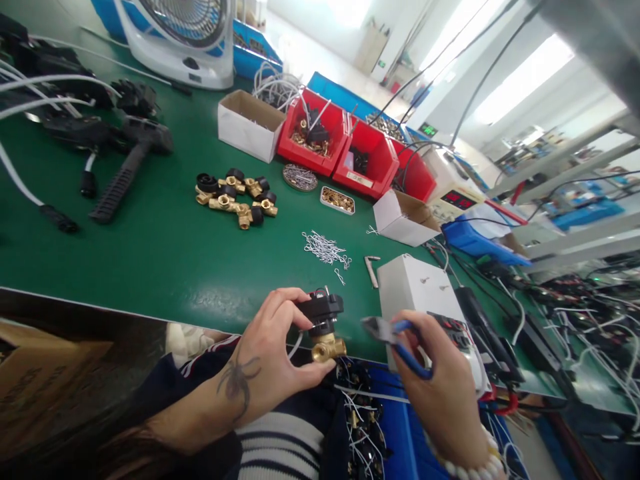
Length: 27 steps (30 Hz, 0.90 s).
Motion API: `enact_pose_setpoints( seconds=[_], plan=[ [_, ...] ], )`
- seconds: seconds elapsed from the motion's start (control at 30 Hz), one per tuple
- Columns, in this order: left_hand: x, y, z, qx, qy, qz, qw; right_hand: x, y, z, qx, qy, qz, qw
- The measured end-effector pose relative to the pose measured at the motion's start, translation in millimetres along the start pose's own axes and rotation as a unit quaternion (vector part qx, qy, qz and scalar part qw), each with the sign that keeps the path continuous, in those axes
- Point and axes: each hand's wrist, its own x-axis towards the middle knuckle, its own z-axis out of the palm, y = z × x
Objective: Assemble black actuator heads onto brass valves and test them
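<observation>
My left hand [273, 353] is closed round a brass valve fitting [327, 348] topped by a black plastic block [323, 309], held upright just over the near edge of the green table. My right hand [440, 387] grips blue-handled pliers [395, 337], their jaws pointing left at the fitting and a short gap from it. A pile of finished brass-and-black fittings [235, 198] lies further back on the green mat [165, 253]. A heap of small wire clips [324, 248] lies in the middle.
Red bins [313, 137] and cardboard boxes [247, 123] of parts line the back, with a small tray of brass pieces [337, 200]. A white box [415, 287] sits right of my hands. Black spray guns and hoses [115, 147] lie at left. A fan [183, 40] stands behind.
</observation>
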Motion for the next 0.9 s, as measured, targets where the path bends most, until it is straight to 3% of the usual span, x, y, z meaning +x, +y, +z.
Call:
enact_pose_setpoints(
  seconds=[0.07,0.17,0.23,0.33,0.4,0.5,0.6,0.67,0.8,0.9],
  plan=[
    [0,0,-0.3,-0.004,-0.002,0.000,1.000,-1,-1,1,-0.016,-0.005,0.000,1.000],
    [-1,0,-0.9,-0.004,-0.007,-0.007,1.000,-2,-2,7,-0.040,-0.124,-0.014,0.991],
    [-2,-2,-1.7,-0.007,-0.007,-0.015,1.000,-1,-3,10,0.009,-0.153,0.029,0.988],
    [-3,-5,-4.8,0.002,0.019,-0.013,1.000,0,-3,19,0.072,-0.124,0.138,0.980],
    [-1,-5,-9.1,0.039,0.044,0.017,0.998,-2,-2,30,0.052,-0.104,0.192,0.975],
    [5,0,-17.6,0.090,0.048,0.088,0.991,-8,-2,52,0.021,-0.073,0.204,0.976],
    [11,8,-22.9,0.084,0.015,0.146,0.986,-12,-8,60,0.120,-0.003,0.191,0.974],
    [14,13,-22.2,0.076,-0.011,0.181,0.981,-15,-16,54,0.284,0.012,0.202,0.937],
    [18,19,-14.7,0.073,-0.073,0.232,0.967,-20,-33,34,0.607,-0.055,0.232,0.758],
    [20,21,-11.5,0.043,-0.102,0.244,0.963,-23,-37,29,0.702,-0.037,0.231,0.673]
  ],
)
